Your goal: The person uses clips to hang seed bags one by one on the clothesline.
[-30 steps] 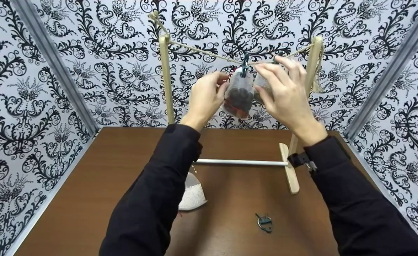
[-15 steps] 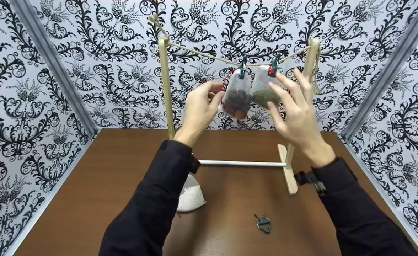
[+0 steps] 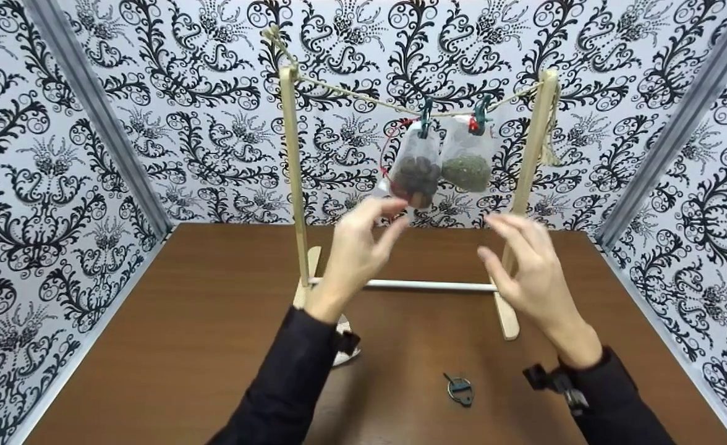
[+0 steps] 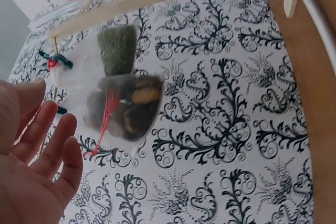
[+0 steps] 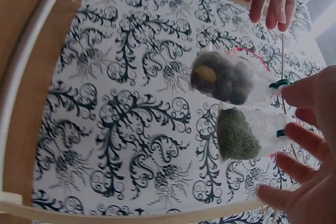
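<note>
Two sheer pouches hang side by side from a twine line, each under a dark green clip. The left pouch holds dark, rounded stones and trails a red drawstring; the right pouch has green grains in its bottom. Low in front of the stone pouch is my left hand, fingers loosely bent with nothing between them; in the head view its fingertips overlap the pouch's lower edge. My right hand is below and right of the green pouch, fingers spread and holding nothing.
Wooden posts carry the line, joined low down by a white rod. On the brown table lie a metal ring with dark green clips and a pouch of white grains, mostly hidden behind my left forearm.
Both hands have come down and away from the hanging pouches. My right hand has left the right clip, uncovering the green pouch. The pouches stay hanging on the line.
</note>
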A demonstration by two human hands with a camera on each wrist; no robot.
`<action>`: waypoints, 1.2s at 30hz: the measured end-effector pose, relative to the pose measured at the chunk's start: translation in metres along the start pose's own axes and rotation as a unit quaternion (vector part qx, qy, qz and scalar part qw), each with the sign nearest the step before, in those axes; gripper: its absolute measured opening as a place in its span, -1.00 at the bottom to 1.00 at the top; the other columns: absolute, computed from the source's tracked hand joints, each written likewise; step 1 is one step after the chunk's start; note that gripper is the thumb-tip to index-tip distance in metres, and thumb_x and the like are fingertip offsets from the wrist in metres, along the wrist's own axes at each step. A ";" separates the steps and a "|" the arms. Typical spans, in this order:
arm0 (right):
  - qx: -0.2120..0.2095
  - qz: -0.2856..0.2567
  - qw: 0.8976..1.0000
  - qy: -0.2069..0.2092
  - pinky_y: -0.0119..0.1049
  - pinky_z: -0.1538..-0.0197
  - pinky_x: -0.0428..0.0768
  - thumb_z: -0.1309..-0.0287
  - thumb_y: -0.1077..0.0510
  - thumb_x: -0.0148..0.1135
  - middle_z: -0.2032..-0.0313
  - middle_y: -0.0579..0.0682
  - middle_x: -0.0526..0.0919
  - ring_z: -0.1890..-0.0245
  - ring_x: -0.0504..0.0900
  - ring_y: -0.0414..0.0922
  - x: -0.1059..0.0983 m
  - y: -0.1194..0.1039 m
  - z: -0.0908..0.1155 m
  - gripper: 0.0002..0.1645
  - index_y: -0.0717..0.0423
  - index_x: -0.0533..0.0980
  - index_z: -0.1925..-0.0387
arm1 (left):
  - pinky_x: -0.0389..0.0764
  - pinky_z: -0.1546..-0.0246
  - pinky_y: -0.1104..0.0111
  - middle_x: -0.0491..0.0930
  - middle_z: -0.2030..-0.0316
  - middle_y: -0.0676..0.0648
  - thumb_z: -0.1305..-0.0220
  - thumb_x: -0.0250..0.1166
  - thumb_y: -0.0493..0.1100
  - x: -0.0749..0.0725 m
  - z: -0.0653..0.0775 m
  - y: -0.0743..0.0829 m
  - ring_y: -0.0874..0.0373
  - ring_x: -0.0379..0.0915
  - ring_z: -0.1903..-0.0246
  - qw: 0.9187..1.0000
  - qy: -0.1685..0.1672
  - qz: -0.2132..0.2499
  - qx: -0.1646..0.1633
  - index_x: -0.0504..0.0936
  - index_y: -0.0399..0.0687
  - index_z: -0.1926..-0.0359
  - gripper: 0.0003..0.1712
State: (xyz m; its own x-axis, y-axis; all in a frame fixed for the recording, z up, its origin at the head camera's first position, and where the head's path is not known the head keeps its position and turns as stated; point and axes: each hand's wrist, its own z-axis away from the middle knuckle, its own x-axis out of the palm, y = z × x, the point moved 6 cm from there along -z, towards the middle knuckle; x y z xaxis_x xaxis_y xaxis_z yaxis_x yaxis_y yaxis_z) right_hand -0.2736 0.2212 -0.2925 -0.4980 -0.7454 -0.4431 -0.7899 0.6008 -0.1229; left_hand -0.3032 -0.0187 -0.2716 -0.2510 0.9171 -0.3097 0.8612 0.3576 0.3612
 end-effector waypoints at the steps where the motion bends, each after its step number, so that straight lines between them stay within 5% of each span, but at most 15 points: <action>1: 0.010 -0.003 1.000 -0.016 -0.11 -0.35 0.37 -0.14 0.22 0.39 -0.12 0.23 0.61 -0.14 0.52 0.19 0.001 0.001 0.008 -0.45 0.32 0.54 -0.16 | 0.61 0.01 0.35 0.70 0.11 -0.16 -0.27 0.42 -0.27 0.003 0.006 0.002 0.07 0.63 0.13 1.000 -0.001 0.000 0.009 0.66 -0.30 0.04 -0.72; 6: 0.064 0.014 0.991 -0.117 -0.12 0.00 0.65 0.03 0.13 0.60 0.02 0.14 0.67 0.12 0.66 0.01 0.012 0.005 0.052 -0.35 0.29 0.57 -0.09 | 0.59 -0.07 0.31 0.70 0.07 -0.17 -0.24 0.44 -0.24 0.031 0.046 0.002 0.04 0.63 0.07 0.999 -0.043 0.027 0.009 0.64 -0.30 0.00 -0.66; 12: 0.119 0.039 0.973 -0.194 -0.13 0.32 0.66 0.14 -0.06 0.66 0.19 0.05 0.67 0.37 0.60 -0.15 0.025 0.011 0.099 -0.26 0.27 0.59 -0.03 | 0.50 -0.21 0.31 0.64 -0.08 -0.15 -0.26 0.44 -0.19 0.075 0.104 -0.009 0.06 0.57 -0.10 0.985 -0.147 0.062 -0.070 0.60 -0.26 -0.14 -0.53; 19: 0.217 0.058 0.916 -0.332 0.06 0.20 0.66 0.13 -0.41 0.52 0.19 0.05 0.70 0.23 0.70 0.03 0.045 0.008 0.147 -0.12 0.24 0.61 0.05 | 0.40 -0.31 0.24 0.52 -0.25 -0.10 -0.30 0.42 -0.17 0.111 0.154 -0.006 0.10 0.43 -0.26 0.948 -0.300 0.003 -0.110 0.52 -0.11 -0.33 -0.41; 24: 0.244 0.022 0.875 -0.417 -0.16 0.40 0.59 0.15 -0.46 0.49 0.36 -0.09 0.61 0.43 0.61 -0.14 0.056 0.001 0.169 -0.22 0.14 0.60 0.25 | 0.41 -0.29 0.24 0.51 -0.27 -0.04 -0.25 0.44 -0.23 0.123 0.177 -0.001 0.10 0.42 -0.26 0.912 -0.387 -0.040 -0.126 0.51 -0.10 -0.35 -0.35; 27: 0.255 0.003 0.855 -0.452 -0.26 0.49 0.51 0.14 -0.45 0.49 0.44 -0.15 0.54 0.53 0.52 -0.22 0.062 -0.002 0.174 -0.30 0.08 0.56 0.34 | 0.44 -0.25 0.28 0.53 -0.24 -0.01 -0.19 0.47 -0.27 0.126 0.181 0.000 0.10 0.45 -0.22 0.901 -0.410 -0.062 -0.127 0.54 -0.10 -0.32 -0.35; 30: 0.250 0.015 0.849 -0.465 -0.23 0.53 0.46 0.18 -0.47 0.50 0.51 -0.16 0.48 0.58 0.48 -0.18 0.066 -0.005 0.178 -0.29 0.03 0.51 0.43 | 0.46 -0.22 0.30 0.54 -0.22 -0.01 -0.14 0.48 -0.28 0.129 0.182 0.001 0.10 0.48 -0.18 0.894 -0.424 -0.084 -0.117 0.58 -0.10 -0.29 -0.35; 36: 0.240 0.053 0.859 -0.450 -0.12 0.55 0.45 0.29 -0.42 0.59 0.53 -0.14 0.43 0.57 0.50 -0.07 0.071 -0.007 0.182 -0.28 0.02 0.44 0.47 | 0.51 -0.12 0.34 0.57 -0.18 0.03 -0.08 0.50 -0.27 0.133 0.187 0.003 0.14 0.51 -0.12 0.880 -0.450 -0.114 -0.100 0.63 -0.05 -0.24 -0.36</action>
State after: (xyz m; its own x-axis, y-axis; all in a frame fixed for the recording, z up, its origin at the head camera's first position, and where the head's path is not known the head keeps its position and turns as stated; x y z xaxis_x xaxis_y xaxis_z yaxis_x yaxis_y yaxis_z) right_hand -0.2383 0.2170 -0.4845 0.0901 -0.2846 -0.9544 -0.4106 0.8625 -0.2959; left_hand -0.2512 0.0716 -0.4758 0.1215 0.3387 -0.9330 0.7159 0.6212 0.3187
